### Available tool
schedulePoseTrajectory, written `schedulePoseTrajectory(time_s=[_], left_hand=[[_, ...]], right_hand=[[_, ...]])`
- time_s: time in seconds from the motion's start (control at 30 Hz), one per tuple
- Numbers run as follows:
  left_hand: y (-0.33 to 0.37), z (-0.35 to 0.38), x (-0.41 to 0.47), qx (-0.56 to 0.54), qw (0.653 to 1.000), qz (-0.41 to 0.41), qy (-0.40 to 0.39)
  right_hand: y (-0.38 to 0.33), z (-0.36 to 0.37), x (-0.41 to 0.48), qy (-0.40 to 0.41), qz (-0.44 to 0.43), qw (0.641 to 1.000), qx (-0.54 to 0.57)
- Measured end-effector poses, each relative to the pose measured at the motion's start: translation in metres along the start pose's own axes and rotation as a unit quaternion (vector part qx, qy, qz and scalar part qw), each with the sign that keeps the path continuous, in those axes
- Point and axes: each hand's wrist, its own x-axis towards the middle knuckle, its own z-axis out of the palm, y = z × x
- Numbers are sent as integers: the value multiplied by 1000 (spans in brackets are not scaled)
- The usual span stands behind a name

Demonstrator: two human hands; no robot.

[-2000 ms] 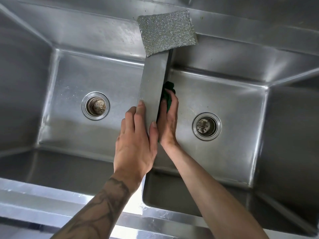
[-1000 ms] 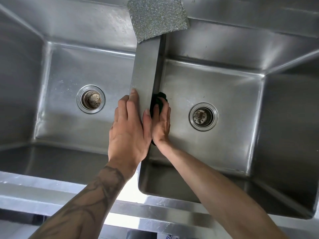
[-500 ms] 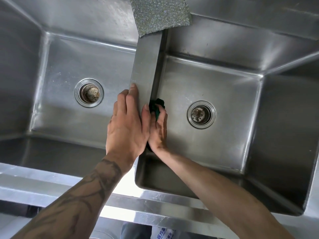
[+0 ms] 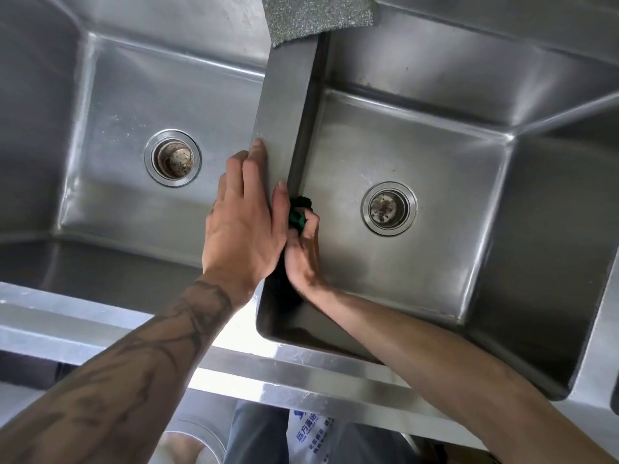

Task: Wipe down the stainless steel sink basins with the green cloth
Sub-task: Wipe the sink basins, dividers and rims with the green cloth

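Observation:
Two stainless steel basins fill the view, a left basin [image 4: 110,95] and a right basin [image 4: 418,139], split by a steel divider [image 4: 284,105]. My left hand [image 4: 244,226] lies flat on the divider's near end, fingers spread over its top and left side. My right hand [image 4: 303,249] is inside the right basin, pressed against the divider's wall and closed around the bunched green cloth [image 4: 299,214]. Only the cloth's upper part shows above my fingers.
Each basin has a round drain strainer: left drain [image 4: 173,158], right drain [image 4: 388,208]. A silver mesh scouring pad [image 4: 318,15] lies on the back ledge over the divider's far end. The sink's front rim [image 4: 100,316] runs below my forearms.
My right hand with the cloth has slid along the divider wall towards me, from further back to the near part. My left hand stayed on the divider. The camera shifted forward.

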Motion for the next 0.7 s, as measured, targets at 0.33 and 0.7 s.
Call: schedulePoseTrajectory(time_s=[0.33,0.7], left_hand=[[5,-2,-2,-6,1000,-8,4],[6,-4,-1,16,1000,5,9]], right_hand=[[18,-21,5,-95,-34,989,-112],[36,-52,-20,-241,-75,941,-224]])
